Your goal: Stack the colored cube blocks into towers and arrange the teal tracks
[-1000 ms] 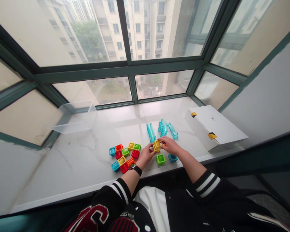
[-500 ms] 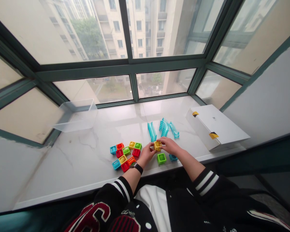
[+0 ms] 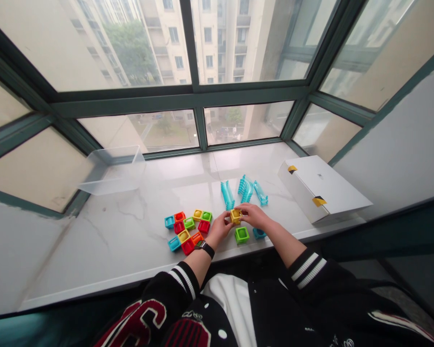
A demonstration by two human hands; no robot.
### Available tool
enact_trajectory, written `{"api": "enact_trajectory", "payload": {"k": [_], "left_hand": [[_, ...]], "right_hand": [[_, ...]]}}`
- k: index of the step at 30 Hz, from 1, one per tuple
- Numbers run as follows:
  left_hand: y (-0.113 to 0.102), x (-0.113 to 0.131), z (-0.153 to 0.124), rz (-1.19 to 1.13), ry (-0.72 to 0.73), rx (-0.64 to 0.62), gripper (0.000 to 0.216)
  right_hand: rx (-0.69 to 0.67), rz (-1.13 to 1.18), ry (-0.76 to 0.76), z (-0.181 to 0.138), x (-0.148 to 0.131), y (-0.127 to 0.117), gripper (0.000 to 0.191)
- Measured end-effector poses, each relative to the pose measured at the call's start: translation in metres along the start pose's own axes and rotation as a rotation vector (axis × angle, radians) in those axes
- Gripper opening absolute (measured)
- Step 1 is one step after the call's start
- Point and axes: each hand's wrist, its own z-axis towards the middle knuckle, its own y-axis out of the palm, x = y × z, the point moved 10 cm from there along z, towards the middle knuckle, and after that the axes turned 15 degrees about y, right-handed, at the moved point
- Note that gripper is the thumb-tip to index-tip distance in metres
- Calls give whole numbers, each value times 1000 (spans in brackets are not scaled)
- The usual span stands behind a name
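Both hands meet over a yellow square block point(image 3: 235, 216) near the front of the white marble sill point(image 3: 137, 226). My left hand point(image 3: 219, 229) pinches it from the left and my right hand point(image 3: 254, 216) grips it from the right. A green block point(image 3: 241, 234) lies just below it, and a blue block point(image 3: 258, 233) peeks out under my right wrist. To the left sits a cluster of several red, yellow, green, blue and orange blocks point(image 3: 187, 230). Three teal ribbed track pieces point(image 3: 243, 190) lie just beyond my hands.
A clear plastic tub point(image 3: 112, 169) stands at the back left of the sill. A white cardboard box point(image 3: 320, 188) with yellow tape lies at the right. Green-framed windows enclose the sill on three sides. My lap in a black jacket is below the front edge.
The yellow block in my hands looks more compact than a second ago. Hands stay in about the same spot; the view has shifted slightly.
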Motion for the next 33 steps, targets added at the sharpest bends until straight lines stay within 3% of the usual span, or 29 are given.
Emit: {"api": "enact_trajectory", "payload": {"k": [33], "left_hand": [[3,-5,0,7,22,-5,38]], "right_hand": [[51,-128,28,-6,-9,-4,50]]}}
